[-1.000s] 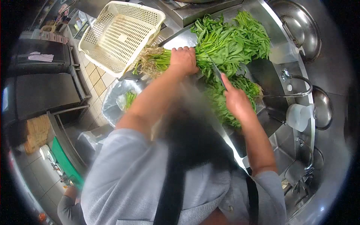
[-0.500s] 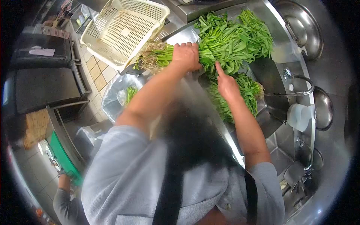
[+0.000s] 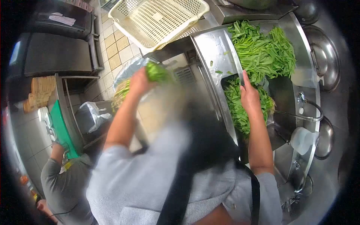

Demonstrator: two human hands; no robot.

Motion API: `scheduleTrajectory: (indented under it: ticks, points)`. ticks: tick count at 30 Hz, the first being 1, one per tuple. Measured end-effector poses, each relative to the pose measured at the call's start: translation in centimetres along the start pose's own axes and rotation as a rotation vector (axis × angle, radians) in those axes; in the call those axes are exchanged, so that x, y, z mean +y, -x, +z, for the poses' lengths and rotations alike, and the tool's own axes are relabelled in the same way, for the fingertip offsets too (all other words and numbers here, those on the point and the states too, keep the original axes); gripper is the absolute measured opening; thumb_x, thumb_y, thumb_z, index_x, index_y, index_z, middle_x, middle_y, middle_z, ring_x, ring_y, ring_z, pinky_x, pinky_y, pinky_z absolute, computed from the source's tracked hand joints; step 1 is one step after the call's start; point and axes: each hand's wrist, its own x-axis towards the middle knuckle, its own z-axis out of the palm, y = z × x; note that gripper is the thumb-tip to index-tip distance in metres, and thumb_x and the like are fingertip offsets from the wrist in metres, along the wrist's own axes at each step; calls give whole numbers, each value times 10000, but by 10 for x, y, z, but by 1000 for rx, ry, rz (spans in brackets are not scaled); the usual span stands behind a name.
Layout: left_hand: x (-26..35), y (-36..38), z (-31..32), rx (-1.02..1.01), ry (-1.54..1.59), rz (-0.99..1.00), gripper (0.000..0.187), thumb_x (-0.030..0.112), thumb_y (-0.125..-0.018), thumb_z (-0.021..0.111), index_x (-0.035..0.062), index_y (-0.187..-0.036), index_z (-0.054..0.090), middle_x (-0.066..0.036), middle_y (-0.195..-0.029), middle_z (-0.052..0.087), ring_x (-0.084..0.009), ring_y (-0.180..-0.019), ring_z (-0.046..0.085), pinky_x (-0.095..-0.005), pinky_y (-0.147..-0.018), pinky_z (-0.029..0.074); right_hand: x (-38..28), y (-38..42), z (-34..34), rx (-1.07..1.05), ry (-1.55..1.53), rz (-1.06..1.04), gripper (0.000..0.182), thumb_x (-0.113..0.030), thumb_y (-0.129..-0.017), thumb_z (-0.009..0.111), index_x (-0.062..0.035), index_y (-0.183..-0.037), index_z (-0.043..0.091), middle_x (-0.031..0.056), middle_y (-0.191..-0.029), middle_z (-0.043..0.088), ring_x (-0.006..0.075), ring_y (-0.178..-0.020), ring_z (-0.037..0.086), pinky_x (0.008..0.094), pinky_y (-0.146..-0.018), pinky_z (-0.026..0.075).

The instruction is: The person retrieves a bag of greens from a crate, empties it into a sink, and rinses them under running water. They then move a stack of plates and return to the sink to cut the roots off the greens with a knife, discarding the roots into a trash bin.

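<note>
My left hand (image 3: pixel 139 83) is closed around a bunch of cut stem ends (image 3: pixel 120 94) with pale, stringy roots, blurred by motion. It is over a bin lined with a clear plastic bag (image 3: pixel 125 70). In my right hand (image 3: pixel 250 98) is a knife (image 3: pixel 235 56), its long blade pointing away over the steel ledge. Beside the blade a heap of long-stemmed leafy greens (image 3: pixel 258 50) lies across the sink. Below it, more greens (image 3: pixel 238 107) rest in the basin, close to my right wrist.
A cream perforated basket (image 3: pixel 157 22) stands at the back. Running taps (image 3: pixel 313 112), a white plastic jug (image 3: pixel 303 140) and steel lids (image 3: pixel 322 56) line the right side. A co-worker's sleeve (image 3: pixel 63 187) shows lower left, near a green board (image 3: pixel 63 129).
My left hand has moved left and down from the heap, carrying the root ends to the bin. The knife now shows clearly in my right hand, and the view has shifted.
</note>
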Motion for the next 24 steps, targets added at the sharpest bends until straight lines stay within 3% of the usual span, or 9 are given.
scheduleTrajectory:
  ticks: [4,6,7,8,10,11,15,20,24]
  points:
    - [-16,-12,-8,-62,-275,-145,1141,507,-593,908,-15,-1450,366,-258,-1314,583,-410,-1180,592,-449,-1006,476,-20,27,-31,43,-179,44,674,-117,-957,579,-244,-1556,297,268,-1102,663,459,-940,644,486,-805,508]
    - [33,-10,-30,-217,93,0,1234,505,-598,905,-36,-1504,266,-290,-1397,507,-399,-1280,528,-438,-1078,425,-20,41,-37,289,-289,-99,658,-114,-955,578,-214,-1551,317,254,-1233,629,464,-945,635,470,-819,505]
    - [66,-9,-34,-170,172,146,1255,492,-611,902,-44,-1517,220,-298,-1424,475,-390,-1318,492,-431,-1109,393,-15,49,-41,217,-364,52,645,-104,-962,566,-192,-1552,321,208,-1346,594,345,-765,663,413,-714,523]
    - [101,-7,-31,-122,250,294,1277,479,-624,898,-51,-1530,173,-307,-1451,442,-380,-1357,457,-424,-1139,362,-15,57,-45,232,-359,62,645,-104,-962,566,-192,-1552,321,208,-1346,594,345,-765,663,413,-714,523]
    - [169,-29,-16,-83,312,554,1318,518,-627,887,-40,-1545,122,-308,-1489,391,-380,-1406,392,-419,-1165,327,-16,74,-53,259,-614,276,642,-89,-969,548,-197,-1559,316,133,-1192,684,175,-590,567,326,-582,498]
    - [209,-38,-14,-92,240,559,1349,556,-610,884,-35,-1547,115,-316,-1507,353,-414,-1411,366,-449,-1173,307,-11,81,-51,310,-665,254,647,-84,-975,540,-216,-1566,312,47,-917,668,67,-533,453,261,-496,439]
    - [343,-63,3,-56,-86,573,1430,654,-563,869,7,-1563,76,-329,-1550,252,-518,-1399,314,-554,-1174,265,-4,114,-51,443,-794,370,671,-76,-968,551,-225,-1572,301,-15,-687,506,58,-496,416,241,-453,387]
    - [382,-101,31,-191,-231,464,1451,618,-558,888,77,-1589,22,-330,-1573,213,-558,-1398,291,-602,-1149,258,11,167,-41,468,-909,544,700,-58,-959,552,-219,-1580,273,-28,-690,502,44,-495,398,230,-445,377]
    - [369,-102,47,-70,-202,611,1204,382,-616,885,60,-1551,198,-231,-1337,542,-405,-1224,557,-470,-1032,463,17,197,-27,523,-920,597,699,-43,-955,542,-214,-1579,279,-33,-705,517,40,-507,410,233,-446,383]
